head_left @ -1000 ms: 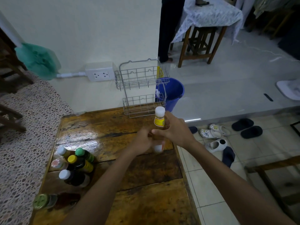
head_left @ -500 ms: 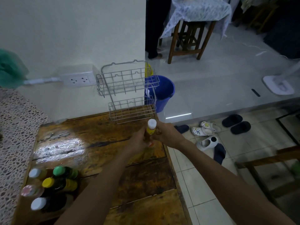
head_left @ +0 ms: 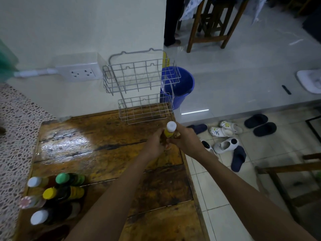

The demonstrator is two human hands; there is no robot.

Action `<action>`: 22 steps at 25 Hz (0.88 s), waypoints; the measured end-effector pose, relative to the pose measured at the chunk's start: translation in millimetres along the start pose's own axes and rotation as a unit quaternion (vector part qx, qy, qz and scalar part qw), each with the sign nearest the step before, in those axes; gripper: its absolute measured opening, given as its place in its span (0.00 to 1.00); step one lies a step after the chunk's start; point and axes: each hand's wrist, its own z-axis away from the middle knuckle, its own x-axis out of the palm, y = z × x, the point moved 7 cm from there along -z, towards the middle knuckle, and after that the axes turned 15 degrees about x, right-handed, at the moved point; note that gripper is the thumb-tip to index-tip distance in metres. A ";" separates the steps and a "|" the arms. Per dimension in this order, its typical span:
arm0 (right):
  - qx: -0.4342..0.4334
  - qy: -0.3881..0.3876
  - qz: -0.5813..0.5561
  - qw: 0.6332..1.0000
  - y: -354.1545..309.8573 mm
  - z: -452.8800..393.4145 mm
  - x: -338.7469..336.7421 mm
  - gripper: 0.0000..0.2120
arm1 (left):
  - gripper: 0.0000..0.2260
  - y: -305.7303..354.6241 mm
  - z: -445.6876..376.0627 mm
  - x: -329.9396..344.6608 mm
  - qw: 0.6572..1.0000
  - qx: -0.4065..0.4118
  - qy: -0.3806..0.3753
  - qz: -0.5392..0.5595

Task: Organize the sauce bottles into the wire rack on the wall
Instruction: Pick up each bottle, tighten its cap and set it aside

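A two-tier wire rack [head_left: 141,87] hangs on the white wall; both tiers look empty. Just in front of its lower tier, both hands hold one sauce bottle [head_left: 170,130] upright, white cap and yellow label showing. My left hand [head_left: 155,145] wraps the bottle's left side, and my right hand [head_left: 185,140] grips it from the right. The bottle's lower body is hidden by my fingers. Several more sauce bottles [head_left: 55,193] with white, green, yellow and pink caps stand clustered at the wooden table's near left.
The wooden table [head_left: 104,153] ends at a right edge beside tiled floor with scattered shoes [head_left: 225,136]. A blue bucket [head_left: 178,86] sits behind the rack. A wall socket [head_left: 81,73] is left of the rack. A person's legs [head_left: 172,21] stand beyond.
The bottle and both hands have moved forward toward the rack's lower tier. The view has shifted closer and downward, so the rack sits more central.
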 end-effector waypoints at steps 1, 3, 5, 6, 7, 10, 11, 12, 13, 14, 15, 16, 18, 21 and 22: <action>0.001 -0.002 0.001 1.000 -0.1 0.4 0.5 0.25 | 0.31 -1.0 0.8 0.3 1.000 0.000 0.000 0.006; 0.004 -0.001 0.010 1.000 -0.8 3.4 2.6 0.25 | 0.31 -2.0 4.6 1.6 1.000 -0.001 -0.002 0.019; 0.003 0.012 0.030 0.999 -0.8 9.2 6.6 0.26 | 0.30 -2.0 11.0 4.5 1.000 -0.006 -0.010 0.026; 0.005 0.020 0.035 0.999 0.0 12.8 8.4 0.27 | 0.29 -2.1 14.5 6.7 1.000 -0.005 -0.013 0.026; 0.008 0.028 0.037 0.999 0.6 16.7 9.5 0.28 | 0.29 -2.4 18.4 9.3 1.000 -0.004 -0.015 0.025; 0.008 0.038 0.036 0.999 2.3 28.0 13.5 0.29 | 0.28 -0.2 29.6 12.8 1.000 0.008 -0.001 0.021; 0.011 0.039 0.036 0.999 2.9 30.5 15.2 0.29 | 0.28 -1.0 31.2 13.4 1.000 0.009 0.001 0.025; 0.012 0.041 0.035 0.998 2.8 32.6 16.3 0.28 | 0.29 -0.8 32.9 13.7 1.000 0.010 -0.006 0.029; 0.016 0.042 0.034 0.998 3.0 33.7 17.5 0.28 | 0.29 -1.0 34.3 14.3 0.999 0.009 -0.016 0.028; 0.020 0.043 0.033 0.998 2.8 35.6 19.2 0.29 | 0.28 1.5 37.0 13.4 1.000 0.009 -0.018 0.024; 0.030 0.046 0.031 0.998 3.5 38.3 20.8 0.30 | 0.26 3.5 40.8 11.6 1.000 0.008 -0.008 0.018; 0.044 0.052 0.022 0.997 4.8 42.9 22.8 0.32 | 0.23 5.3 49.5 7.8 1.000 0.002 0.013 0.010; 0.081 0.064 -0.007 0.995 7.6 63.2 28.0 0.34 | 0.19 4.6 83.7 0.9 0.997 -0.024 0.071 0.008; 0.122 0.051 -0.036 0.991 4.6 117.5 61.3 0.29 | 0.23 -29.5 171.1 -5.3 0.983 -0.107 0.146 -0.001; 0.123 0.021 -0.029 0.992 -2.1 135.0 80.3 0.27 | 0.23 -44.9 204.9 -8.6 0.976 -0.128 0.177 -0.003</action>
